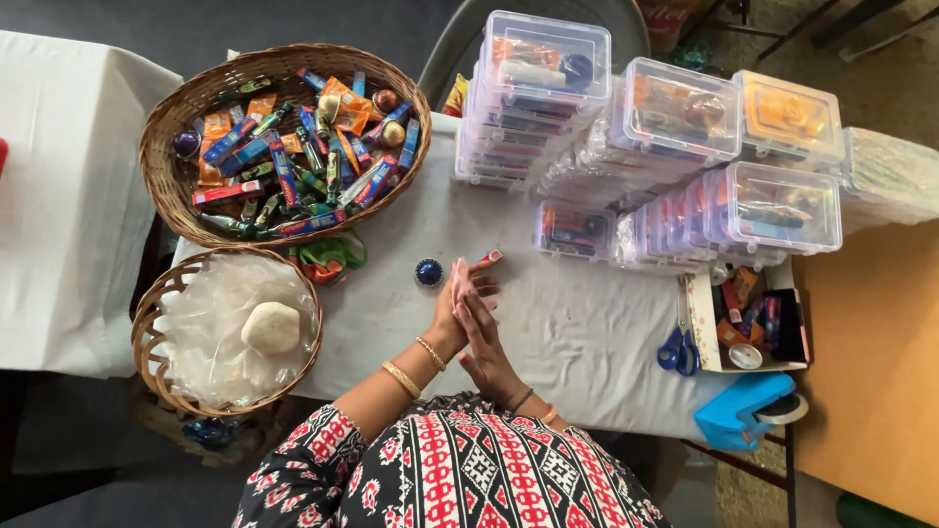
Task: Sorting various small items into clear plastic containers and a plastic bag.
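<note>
small basket (156,323): at the table's left near corner, lined with clear wrap, one pale lump (271,328) in it.
big basket (166,137): at the far left edge, heaped with wrapped sweets.
blue disc (428,272): on the white cloth just left of the fingertips, apart from them; the left hand is nearer.
left hand (452,305): flat, fingers straight and together, pressed palm to palm against the right; holds nothing I can see.
right hand (483,337): likewise flat and closed on the left, fingertips pointing to the far edge.
red stick (489,257): just beyond the fingertips, long axis slanting far-right (contact unclear).
open room: bare cloth (577,323) right of the hands.
clear boxes (685,156): stacked along the far right edge.
scissors (677,347): near the right edge, beside a small tray (706,323).
</note>
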